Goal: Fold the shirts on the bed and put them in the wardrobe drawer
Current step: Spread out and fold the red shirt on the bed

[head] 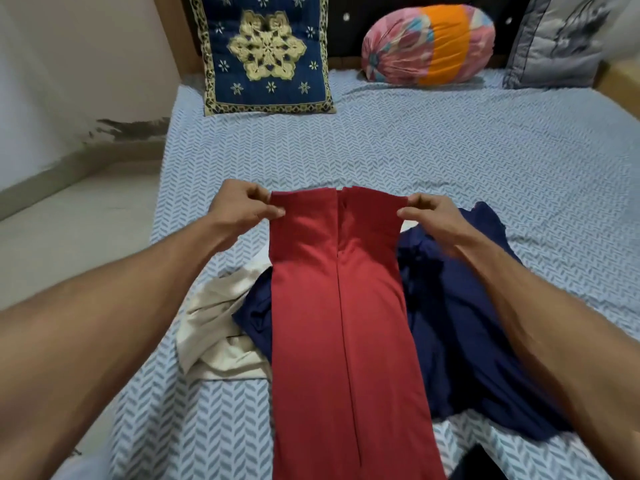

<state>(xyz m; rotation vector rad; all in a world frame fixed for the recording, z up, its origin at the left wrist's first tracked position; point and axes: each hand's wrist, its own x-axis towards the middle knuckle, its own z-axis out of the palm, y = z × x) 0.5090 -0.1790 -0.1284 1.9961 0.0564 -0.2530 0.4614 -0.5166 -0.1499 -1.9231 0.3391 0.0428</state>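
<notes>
Red shirt [341, 306] — sides folded in, stretched over the heap on the bed [450, 161] — I pinch each far corner, left hand [242, 206], right hand [429, 216], keeping it taut for folding

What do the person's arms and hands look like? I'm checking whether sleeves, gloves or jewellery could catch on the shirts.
Both forearms are bare as far as the picture shows; no sleeve reaches into view. The left hand and right hand wear no gloves. No rings, watch or bracelets show on the visible sides of the fingers and wrists.
</notes>
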